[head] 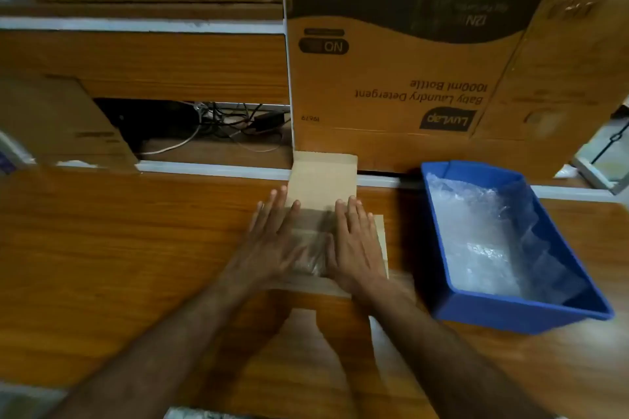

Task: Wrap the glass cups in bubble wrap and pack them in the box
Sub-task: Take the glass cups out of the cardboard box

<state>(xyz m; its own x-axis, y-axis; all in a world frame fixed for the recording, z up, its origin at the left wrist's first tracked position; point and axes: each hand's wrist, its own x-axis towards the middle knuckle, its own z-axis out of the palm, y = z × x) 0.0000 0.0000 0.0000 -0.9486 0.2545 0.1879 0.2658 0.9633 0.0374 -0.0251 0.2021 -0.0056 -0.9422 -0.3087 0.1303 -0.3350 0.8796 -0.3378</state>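
You face a glossy wood-grain table [136,248] — on it matt brown cardboard box [321,180], and just right, a smooth blue plastic bin [510,309] of shiny, crinkled bubble wrap [476,231].

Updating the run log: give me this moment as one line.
left hand: open, flat on box | right hand: open, flat on box | small cardboard box: flaps open | blue bin: bubble wrap inside

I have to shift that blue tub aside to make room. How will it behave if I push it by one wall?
The blue tub will probably slide easily: it looks like hard plastic on a smooth wooden table. It seems light, holding only bubble wrap. It sits askew, so a push on one wall may turn it.
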